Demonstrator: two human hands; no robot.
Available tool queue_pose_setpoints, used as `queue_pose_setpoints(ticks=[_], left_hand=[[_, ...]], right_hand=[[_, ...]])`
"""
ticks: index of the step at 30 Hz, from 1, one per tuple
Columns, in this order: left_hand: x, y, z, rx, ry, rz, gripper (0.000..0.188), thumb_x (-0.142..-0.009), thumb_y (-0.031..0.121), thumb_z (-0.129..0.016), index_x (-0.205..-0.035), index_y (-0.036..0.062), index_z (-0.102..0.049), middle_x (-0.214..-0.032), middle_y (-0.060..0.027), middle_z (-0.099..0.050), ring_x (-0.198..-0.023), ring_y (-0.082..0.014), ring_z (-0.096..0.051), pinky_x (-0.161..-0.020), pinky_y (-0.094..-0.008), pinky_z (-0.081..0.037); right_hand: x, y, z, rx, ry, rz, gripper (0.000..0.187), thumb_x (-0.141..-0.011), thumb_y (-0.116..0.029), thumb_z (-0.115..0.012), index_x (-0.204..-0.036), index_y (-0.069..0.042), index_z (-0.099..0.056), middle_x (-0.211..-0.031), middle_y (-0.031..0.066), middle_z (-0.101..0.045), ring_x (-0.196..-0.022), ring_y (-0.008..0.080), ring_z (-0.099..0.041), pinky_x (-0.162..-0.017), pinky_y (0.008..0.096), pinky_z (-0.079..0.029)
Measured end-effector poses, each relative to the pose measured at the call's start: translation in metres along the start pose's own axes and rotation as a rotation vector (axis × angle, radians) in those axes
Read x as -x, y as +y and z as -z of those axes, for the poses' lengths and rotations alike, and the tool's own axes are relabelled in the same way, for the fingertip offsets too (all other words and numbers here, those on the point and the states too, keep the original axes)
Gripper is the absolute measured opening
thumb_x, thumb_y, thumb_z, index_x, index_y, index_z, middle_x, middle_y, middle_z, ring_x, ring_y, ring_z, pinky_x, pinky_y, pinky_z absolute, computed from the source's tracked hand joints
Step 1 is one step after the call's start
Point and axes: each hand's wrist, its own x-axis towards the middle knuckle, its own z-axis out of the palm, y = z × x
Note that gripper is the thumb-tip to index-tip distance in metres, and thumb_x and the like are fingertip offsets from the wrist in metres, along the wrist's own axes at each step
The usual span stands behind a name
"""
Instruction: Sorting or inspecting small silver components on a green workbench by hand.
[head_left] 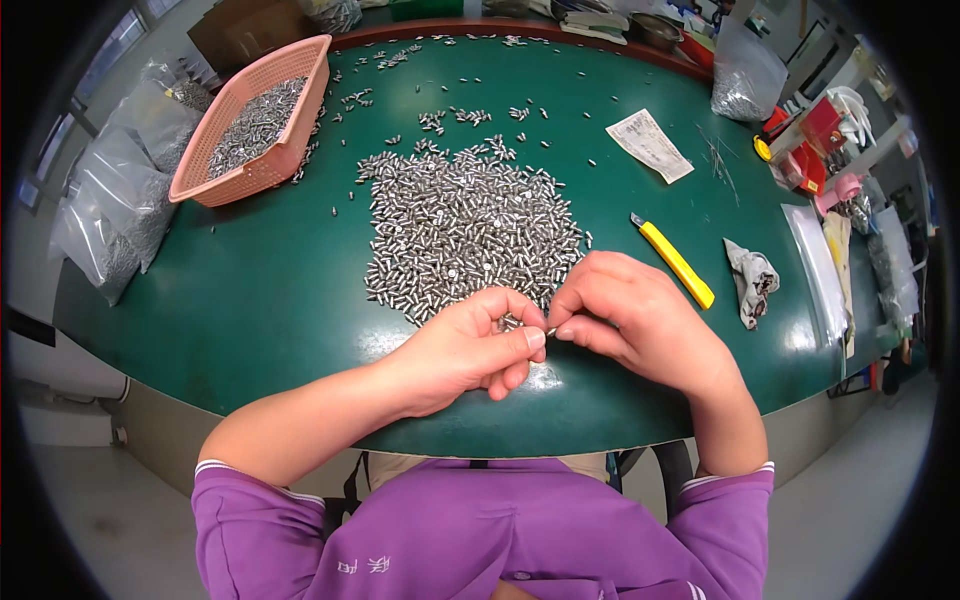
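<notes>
A big heap of small silver metal pins (465, 235) lies in the middle of the green table (270, 300). My left hand (470, 350) and my right hand (625, 315) meet at the heap's near edge. Their fingertips pinch one small metal pin (550, 331) between them. A few more pins show under the curled fingers of my left hand. My forearms come up from the lower edge in purple sleeves.
A pink plastic basket (300, 95) full of pins stands at the back left, with clear bags of parts (120, 200) beside it. A yellow utility knife (675, 262), a crumpled cloth (752, 280), a paper slip (650, 145) and a bag of parts (745, 80) lie to the right. Loose pins scatter toward the far edge.
</notes>
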Motion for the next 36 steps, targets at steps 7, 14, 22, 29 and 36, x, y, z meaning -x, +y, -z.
queue_pose_setpoints(ticks=[7,14,22,29,36], left_hand=[[-0.001,-0.001,0.001,-0.016,-0.013,0.012,0.015,-0.096,0.015,-0.054,-0.105,0.0032,-0.049,-0.086,-0.0039,-0.059,-0.065,-0.0077,-0.055,-0.054,-0.0216,-0.044],[-0.001,0.000,0.003,0.044,-0.057,-0.001,0.015,-0.100,0.020,-0.047,-0.104,0.0055,-0.050,-0.088,-0.0027,-0.057,-0.065,-0.0080,-0.055,-0.053,-0.0213,-0.045],[0.000,0.000,0.004,0.071,-0.076,0.024,0.018,-0.101,0.022,-0.045,-0.106,0.0057,-0.050,-0.090,-0.0039,-0.058,-0.066,-0.0086,-0.056,-0.054,-0.0224,-0.047],[0.001,-0.002,0.002,0.053,-0.038,0.014,0.017,-0.099,0.019,-0.050,-0.108,0.0049,-0.050,-0.094,-0.0046,-0.058,-0.072,-0.0086,-0.058,-0.060,-0.0231,-0.049],[0.000,-0.003,0.002,-0.025,-0.062,-0.005,0.017,-0.098,0.018,-0.053,-0.108,0.0052,-0.050,-0.092,-0.0036,-0.059,-0.070,-0.0071,-0.056,-0.058,-0.0219,-0.047]], right_hand=[[-0.001,0.002,-0.001,0.027,0.048,0.033,0.012,-0.075,-0.004,-0.071,-0.086,-0.005,-0.064,-0.083,0.0061,-0.060,-0.079,0.0234,-0.060,-0.068,0.0336,-0.049],[0.006,0.024,0.005,0.148,-0.038,-0.083,0.012,-0.074,-0.006,-0.068,-0.085,-0.007,-0.065,-0.083,0.0070,-0.060,-0.081,0.0278,-0.061,-0.069,0.0385,-0.050],[0.005,0.019,0.003,0.251,-0.107,-0.084,0.011,-0.075,-0.010,-0.068,-0.084,-0.007,-0.063,-0.082,0.0087,-0.058,-0.081,0.0286,-0.060,-0.070,0.0395,-0.049],[-0.003,0.006,-0.002,0.081,0.017,-0.024,0.012,-0.077,-0.010,-0.069,-0.085,-0.006,-0.061,-0.086,0.0067,-0.058,-0.083,0.0263,-0.059,-0.072,0.0369,-0.049],[-0.003,0.004,-0.010,-0.068,0.080,0.096,0.014,-0.075,-0.005,-0.072,-0.086,-0.005,-0.064,-0.084,0.0060,-0.061,-0.081,0.0214,-0.060,-0.068,0.0323,-0.050]])
